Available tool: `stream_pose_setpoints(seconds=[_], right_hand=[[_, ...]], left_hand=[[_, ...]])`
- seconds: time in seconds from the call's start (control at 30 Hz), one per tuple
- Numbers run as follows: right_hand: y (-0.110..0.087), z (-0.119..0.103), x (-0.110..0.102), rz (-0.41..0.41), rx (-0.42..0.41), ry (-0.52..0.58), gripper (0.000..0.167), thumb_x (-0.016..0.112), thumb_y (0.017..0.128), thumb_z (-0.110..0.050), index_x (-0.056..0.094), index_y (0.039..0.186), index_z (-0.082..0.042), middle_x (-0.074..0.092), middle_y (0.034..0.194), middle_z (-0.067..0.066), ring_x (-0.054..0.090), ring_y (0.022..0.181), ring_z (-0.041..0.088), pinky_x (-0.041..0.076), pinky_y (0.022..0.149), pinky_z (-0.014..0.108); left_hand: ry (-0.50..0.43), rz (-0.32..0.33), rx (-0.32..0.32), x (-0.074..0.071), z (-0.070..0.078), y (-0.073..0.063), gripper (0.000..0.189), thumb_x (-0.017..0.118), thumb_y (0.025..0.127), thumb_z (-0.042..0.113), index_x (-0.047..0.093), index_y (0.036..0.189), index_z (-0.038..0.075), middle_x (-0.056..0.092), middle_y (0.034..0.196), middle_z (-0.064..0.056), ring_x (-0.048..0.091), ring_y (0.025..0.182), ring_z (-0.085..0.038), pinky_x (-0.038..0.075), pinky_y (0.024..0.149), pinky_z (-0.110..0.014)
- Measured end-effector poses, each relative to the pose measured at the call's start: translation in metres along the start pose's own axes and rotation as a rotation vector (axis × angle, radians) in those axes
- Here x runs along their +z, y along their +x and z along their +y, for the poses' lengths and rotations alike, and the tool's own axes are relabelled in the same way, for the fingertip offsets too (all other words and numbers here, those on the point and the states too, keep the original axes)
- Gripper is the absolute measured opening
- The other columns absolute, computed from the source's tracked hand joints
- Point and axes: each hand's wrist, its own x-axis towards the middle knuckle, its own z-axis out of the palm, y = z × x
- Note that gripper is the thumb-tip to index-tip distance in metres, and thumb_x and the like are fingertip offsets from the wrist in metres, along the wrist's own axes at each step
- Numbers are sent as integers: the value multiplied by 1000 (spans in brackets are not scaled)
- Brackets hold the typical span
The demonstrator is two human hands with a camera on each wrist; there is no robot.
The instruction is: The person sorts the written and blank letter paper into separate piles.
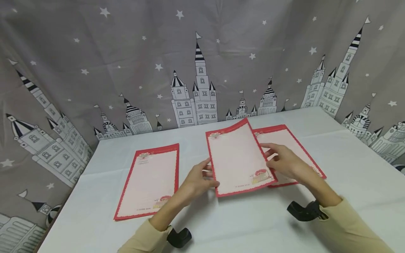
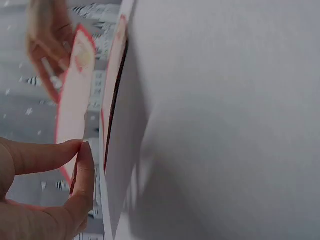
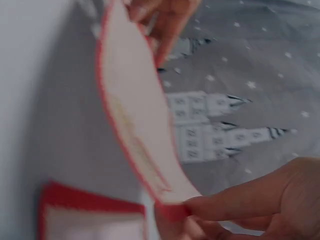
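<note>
A red-bordered sheet of stationery paper (image 1: 238,158), with a small picture in its lower right corner, is held tilted above the table between both hands. My left hand (image 1: 197,182) pinches its left edge; in the left wrist view the thumb and fingers (image 2: 86,172) close on that edge. On the opposite side my right hand (image 1: 286,161) grips the right edge, and the right wrist view has its thumb (image 3: 235,201) on the paper (image 3: 132,95), which bows slightly. Behind the raised sheet, partly covered by it, lies matching paper (image 1: 281,140) on the table.
More of the same red-bordered paper (image 1: 155,179) lies at the left of the white-covered table (image 1: 95,196), with a few small written lines near its top. A grey curtain (image 1: 126,42) printed with castles and stars hangs behind. Black wrist mounts (image 1: 179,238) sit at both sleeves.
</note>
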Motion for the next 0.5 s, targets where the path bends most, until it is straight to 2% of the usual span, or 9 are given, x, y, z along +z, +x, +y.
stream_pose_setpoints(seconds=[0.1,0.27,0.4,0.5], right_hand=[[-7,4,-25,31,-10,-137,63,65,92,5,42,150,14,62,116,31,65,93,36,58,76,41],[-16,17,-59,52,50,-288,60,66,91,3,44,146,19,60,118,38,61,100,48,57,85,55],[-23,32,-83,64,106,-335,58,62,91,4,44,143,21,58,119,41,59,101,52,57,79,53],[-23,41,-91,70,139,-355,57,58,90,5,43,142,21,57,120,43,58,102,53,58,74,49]], left_hand=[[16,-12,55,24,10,8,85,81,86,-3,36,159,-4,59,128,-14,61,109,-24,56,86,-36],[8,-28,109,62,27,25,85,82,83,-7,39,156,-7,61,119,-10,63,100,-16,54,80,-28],[63,-44,132,90,40,37,87,85,81,-6,40,155,-8,59,107,-6,59,88,-8,50,70,-20],[120,-57,144,108,46,44,72,85,81,-5,51,145,-9,56,95,-4,53,78,-6,46,62,-18]])
